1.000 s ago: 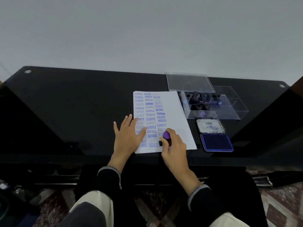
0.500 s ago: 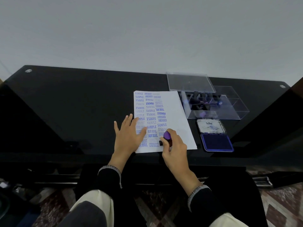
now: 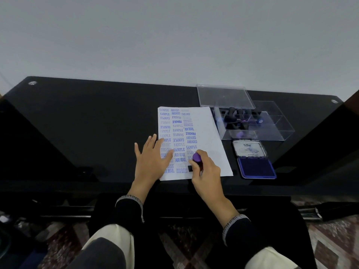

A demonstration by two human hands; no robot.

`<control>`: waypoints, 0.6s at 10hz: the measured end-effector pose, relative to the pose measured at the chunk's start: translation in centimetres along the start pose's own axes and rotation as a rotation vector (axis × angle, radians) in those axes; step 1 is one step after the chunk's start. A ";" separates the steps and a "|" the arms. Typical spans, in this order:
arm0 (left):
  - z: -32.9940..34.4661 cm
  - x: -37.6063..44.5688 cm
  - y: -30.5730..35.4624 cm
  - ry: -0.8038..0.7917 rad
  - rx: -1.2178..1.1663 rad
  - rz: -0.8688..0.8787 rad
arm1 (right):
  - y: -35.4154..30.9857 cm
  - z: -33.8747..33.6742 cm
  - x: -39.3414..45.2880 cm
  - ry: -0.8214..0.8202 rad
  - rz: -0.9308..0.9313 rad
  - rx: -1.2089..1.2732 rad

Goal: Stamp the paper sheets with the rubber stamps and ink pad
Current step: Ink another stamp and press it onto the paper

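Note:
A white paper sheet (image 3: 208,133) lies on the black glass table (image 3: 87,123), its left half covered with several blue stamped words. My left hand (image 3: 150,159) rests flat on the sheet's lower left part, fingers spread. My right hand (image 3: 206,171) grips a rubber stamp with a purple knob (image 3: 196,157) and holds its black base down on the sheet near the bottom edge. An open blue ink pad (image 3: 256,167) sits just right of the sheet, its lid (image 3: 249,149) folded back.
A clear plastic box (image 3: 272,131) holding several dark-handled stamps (image 3: 240,119) stands behind the ink pad, with its clear lid (image 3: 223,96) lying at the back. A pale wall rises behind the table. My knees and a patterned floor show below the table's front edge.

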State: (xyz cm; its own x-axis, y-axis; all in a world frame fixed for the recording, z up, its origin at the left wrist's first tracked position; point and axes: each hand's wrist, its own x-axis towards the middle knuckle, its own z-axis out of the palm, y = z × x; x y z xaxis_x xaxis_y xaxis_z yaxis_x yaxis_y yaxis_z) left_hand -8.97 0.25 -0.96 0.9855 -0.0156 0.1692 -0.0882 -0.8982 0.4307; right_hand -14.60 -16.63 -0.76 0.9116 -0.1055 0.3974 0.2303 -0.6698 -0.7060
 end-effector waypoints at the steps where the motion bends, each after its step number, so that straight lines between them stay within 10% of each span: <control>1: -0.1 0.0 0.1 -0.002 -0.006 -0.001 | -0.3 -0.1 -0.3 0.030 -0.016 -0.028; 6: 0.0 0.0 0.0 0.000 -0.004 0.000 | -0.2 0.0 -0.5 0.038 -0.046 -0.063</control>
State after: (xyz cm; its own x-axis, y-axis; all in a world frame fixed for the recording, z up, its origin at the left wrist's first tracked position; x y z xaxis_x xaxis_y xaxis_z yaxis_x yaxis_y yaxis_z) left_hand -8.97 0.28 -0.98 0.9855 -0.0158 0.1689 -0.0888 -0.8962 0.4346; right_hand -15.15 -16.40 -0.81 0.8867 -0.1009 0.4512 0.2482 -0.7195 -0.6486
